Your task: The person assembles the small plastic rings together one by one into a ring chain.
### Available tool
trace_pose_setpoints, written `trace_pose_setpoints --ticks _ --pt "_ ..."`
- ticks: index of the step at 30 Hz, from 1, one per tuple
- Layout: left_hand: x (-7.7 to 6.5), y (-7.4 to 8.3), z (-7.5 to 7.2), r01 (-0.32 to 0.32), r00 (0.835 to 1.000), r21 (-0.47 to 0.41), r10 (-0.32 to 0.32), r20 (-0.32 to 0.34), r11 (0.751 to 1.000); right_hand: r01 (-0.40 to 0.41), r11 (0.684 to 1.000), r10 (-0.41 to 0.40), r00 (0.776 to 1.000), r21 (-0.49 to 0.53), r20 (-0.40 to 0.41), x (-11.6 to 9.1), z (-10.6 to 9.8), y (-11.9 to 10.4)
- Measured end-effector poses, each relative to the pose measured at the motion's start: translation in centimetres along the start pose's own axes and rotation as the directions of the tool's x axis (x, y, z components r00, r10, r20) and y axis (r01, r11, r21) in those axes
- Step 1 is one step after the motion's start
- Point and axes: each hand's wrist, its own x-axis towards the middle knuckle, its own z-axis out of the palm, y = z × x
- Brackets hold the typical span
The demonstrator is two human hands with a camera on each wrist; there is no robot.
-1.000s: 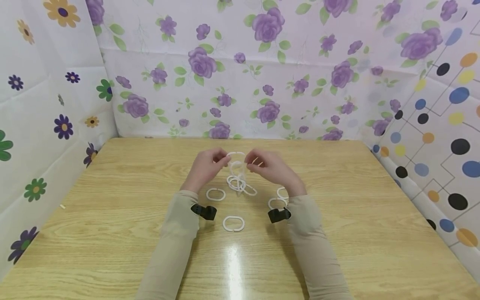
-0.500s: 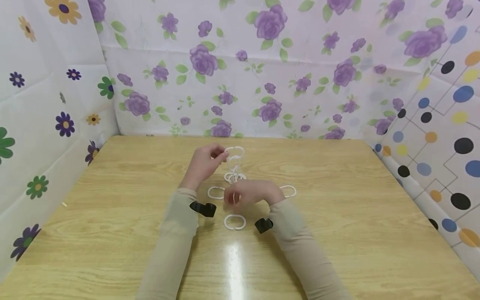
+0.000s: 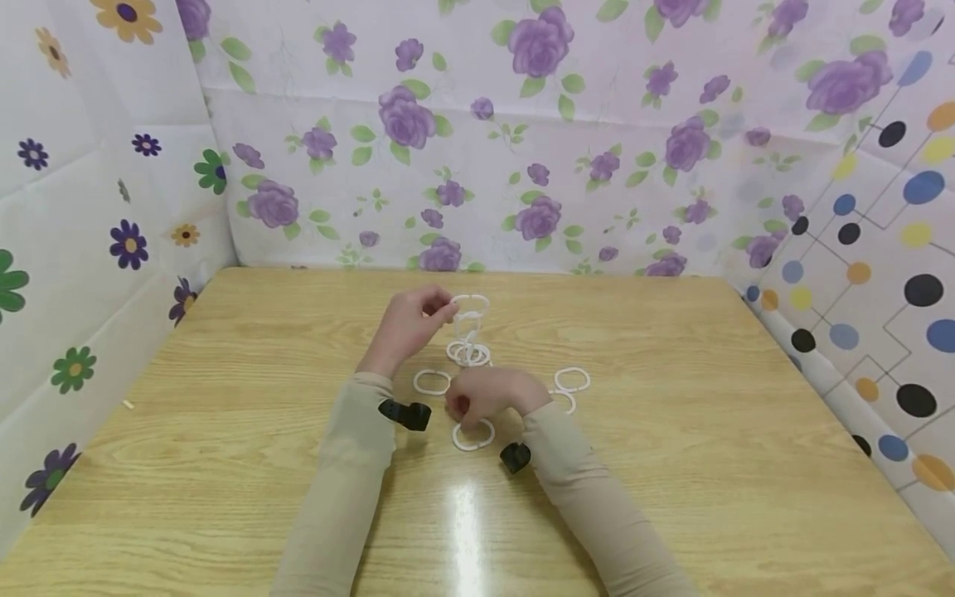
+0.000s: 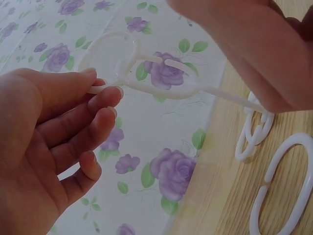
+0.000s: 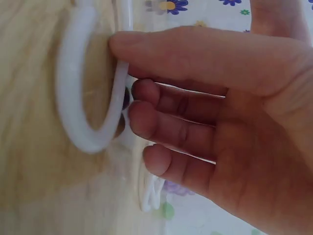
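My left hand (image 3: 413, 325) pinches the top link of a white plastic C-link chain (image 4: 164, 93) between thumb and forefinger. The chain hangs down from it, its lower links (image 3: 473, 362) bunched on the wooden table. Nearer the front, my right hand (image 3: 487, 393) reaches across and pinches the far side of a single oval link (image 3: 473, 448) between thumb and fingers. In the right wrist view, the thumb presses against one long side of this link (image 5: 68, 93). Each link has a small gap in its rim.
A loose oval link (image 3: 431, 393) lies left of my right hand. Two more links (image 3: 572, 390) lie to its right, one partly behind the right sleeve. The table (image 3: 709, 464) meets flower-patterned cloth at the back; a small white bit (image 3: 128, 405) sits near its left edge.
The right hand has left the chain's top, come down toward the front and taken hold of the front link, which has shifted slightly. The left hand still holds the chain.
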Motion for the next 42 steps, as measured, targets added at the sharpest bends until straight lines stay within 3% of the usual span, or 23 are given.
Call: trace_pose_setpoints --ticks 4,7,12,17,21,25,31,35,42 --pt "0.0 0.1 0.1 0.003 1.0 0.013 -0.003 0.023 1.0 0.01 1.0 -0.01 1.0 0.015 -0.009 -0.7 -0.3 0.5" --pt "0.0 0.2 0.2 0.0 0.999 0.02 0.0 0.033 1.0 -0.028 0.995 0.031 0.999 0.095 -0.026 -1.4 -0.7 0.7" --pt "0.0 0.1 0.3 -0.01 0.999 0.025 0.009 0.039 1.0 -0.097 0.949 0.114 0.993 0.299 -0.042 -2.8 -1.6 1.0" --pt "-0.1 0.0 0.3 -0.012 0.999 0.032 0.011 0.046 0.999 -0.049 0.912 0.116 0.983 0.408 -0.143 -4.0 -2.3 1.6" --pt "-0.1 -0.1 0.4 -0.009 0.998 0.036 0.007 0.063 0.999 0.029 0.892 0.121 0.946 0.451 -0.3 -5.1 -2.9 2.2" --pt "0.0 0.0 0.6 -0.001 0.997 0.044 -0.002 0.08 0.999 0.1 0.868 0.146 0.885 0.486 -0.442 -6.0 -3.5 2.8" --pt "0.1 0.0 0.8 0.016 0.995 0.054 -0.022 0.102 0.998 0.193 0.822 0.178 0.807 0.535 -0.564 -7.0 -4.0 3.5" --pt "0.1 0.0 0.9 0.003 0.994 0.056 -0.009 0.104 0.998 0.234 0.806 0.179 0.779 0.543 -0.601 -7.3 -4.3 3.5" --pt "0.1 0.0 1.1 0.003 0.992 0.064 -0.01 0.122 0.998 0.261 0.806 0.176 0.751 0.532 -0.636 -7.3 -4.3 3.4"
